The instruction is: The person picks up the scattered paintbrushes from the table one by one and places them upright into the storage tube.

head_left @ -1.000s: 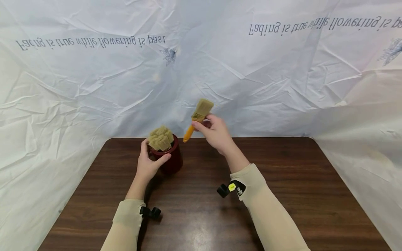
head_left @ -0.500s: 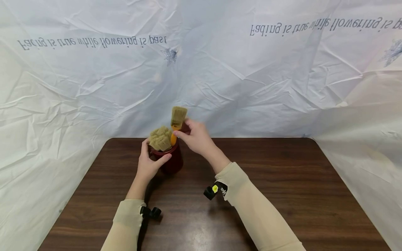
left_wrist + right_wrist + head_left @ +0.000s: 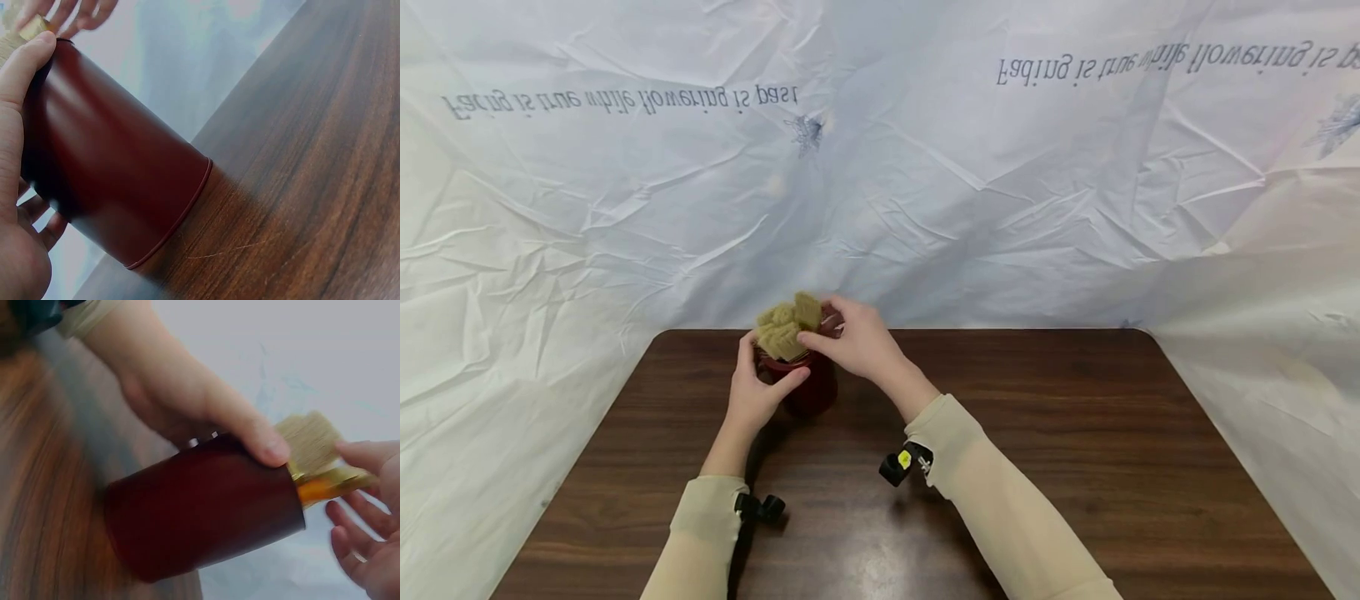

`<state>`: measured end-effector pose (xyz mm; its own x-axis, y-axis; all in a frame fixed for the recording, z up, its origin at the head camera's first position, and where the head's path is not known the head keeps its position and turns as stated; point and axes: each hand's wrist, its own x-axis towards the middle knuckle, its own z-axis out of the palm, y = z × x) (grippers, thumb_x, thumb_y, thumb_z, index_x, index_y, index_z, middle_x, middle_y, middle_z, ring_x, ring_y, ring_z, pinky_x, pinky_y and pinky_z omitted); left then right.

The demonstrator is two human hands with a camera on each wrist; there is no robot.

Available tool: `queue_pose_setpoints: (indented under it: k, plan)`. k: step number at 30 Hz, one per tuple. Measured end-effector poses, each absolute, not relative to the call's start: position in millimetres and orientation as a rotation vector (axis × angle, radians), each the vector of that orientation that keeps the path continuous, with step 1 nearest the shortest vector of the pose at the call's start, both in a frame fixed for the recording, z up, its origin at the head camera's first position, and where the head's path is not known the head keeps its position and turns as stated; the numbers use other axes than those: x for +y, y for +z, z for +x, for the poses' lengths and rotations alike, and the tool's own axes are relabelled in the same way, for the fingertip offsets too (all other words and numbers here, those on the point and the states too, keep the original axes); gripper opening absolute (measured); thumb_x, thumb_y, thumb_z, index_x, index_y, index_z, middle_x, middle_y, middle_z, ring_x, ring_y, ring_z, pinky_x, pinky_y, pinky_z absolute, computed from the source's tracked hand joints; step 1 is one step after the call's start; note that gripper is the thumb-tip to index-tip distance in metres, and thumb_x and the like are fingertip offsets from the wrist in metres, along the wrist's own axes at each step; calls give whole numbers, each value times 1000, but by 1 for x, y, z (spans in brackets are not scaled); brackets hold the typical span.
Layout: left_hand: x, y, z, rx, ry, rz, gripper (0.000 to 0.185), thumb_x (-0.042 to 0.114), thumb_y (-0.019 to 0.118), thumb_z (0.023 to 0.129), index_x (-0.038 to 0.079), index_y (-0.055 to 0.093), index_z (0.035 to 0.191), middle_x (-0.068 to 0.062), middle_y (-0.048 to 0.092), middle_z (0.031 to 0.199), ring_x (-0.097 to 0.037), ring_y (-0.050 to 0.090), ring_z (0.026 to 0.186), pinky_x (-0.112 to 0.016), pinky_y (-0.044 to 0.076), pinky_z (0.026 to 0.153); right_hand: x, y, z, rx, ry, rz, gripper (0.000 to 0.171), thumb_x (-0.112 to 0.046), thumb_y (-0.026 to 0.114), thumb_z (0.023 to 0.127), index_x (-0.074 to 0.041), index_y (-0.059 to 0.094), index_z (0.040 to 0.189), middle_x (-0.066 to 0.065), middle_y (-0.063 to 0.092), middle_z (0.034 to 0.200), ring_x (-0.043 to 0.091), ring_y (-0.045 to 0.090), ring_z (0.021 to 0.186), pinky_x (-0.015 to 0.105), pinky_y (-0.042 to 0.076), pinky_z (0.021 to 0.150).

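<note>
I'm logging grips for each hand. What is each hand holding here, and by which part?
The left hand grips the cup round its side, thumb at the rim. The right hand touches the brush at its ferrule; a firm grip cannot be told.

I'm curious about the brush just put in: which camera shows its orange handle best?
The right wrist view: the orange handle sticks out of the red cup. The head view shows only bristles; the left wrist view only a gold sliver.
</note>
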<state>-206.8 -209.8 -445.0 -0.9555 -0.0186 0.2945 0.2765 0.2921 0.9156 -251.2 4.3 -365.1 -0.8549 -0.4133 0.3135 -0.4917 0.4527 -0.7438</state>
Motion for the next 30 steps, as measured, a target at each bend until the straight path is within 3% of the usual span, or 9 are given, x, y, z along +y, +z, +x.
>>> queue_pose_setpoints:
  k: [10,15,24,27,30]
  plan:
    - [-209,-452,-216,-2295,-1723,-255,90,16,87,91,15,35,164,-21,52,152,-38,53,136,-63,43,111,5,-362,-248,-2442,1217,803,19,-19,77,105,-8,76,120,5,80,113,19,78,97,32,62,83]
    - [-216,-473,-231,-2305,-1679,-269,90,24,89,91,22,35,164,-12,54,150,-29,55,133,-59,46,108,3,-362,-248,-2475,1210,782,20,-20,76,106,-9,76,123,5,79,114,18,77,98,32,61,82]
    - [-219,-472,-232,-2320,-1677,-278,92,26,90,91,20,35,164,-11,52,151,-28,53,135,-59,44,111,34,-353,-246,-2642,1257,792,37,-26,77,105,-12,69,138,3,73,129,17,73,109,33,61,89]
    - [-227,-471,-229,-2295,-1709,-308,86,22,81,96,17,33,166,-13,50,153,-24,51,136,-54,42,113,57,-349,-247,-2681,1186,835,40,-23,77,105,-8,68,141,8,72,130,21,71,113,37,60,94]
    - [-238,-467,-225,-2253,-1780,-335,73,23,64,104,10,31,168,-17,45,157,-19,46,138,-40,38,114,88,-349,-245,-2703,1057,883,40,-23,77,104,-5,68,139,11,72,130,26,71,116,42,59,98]
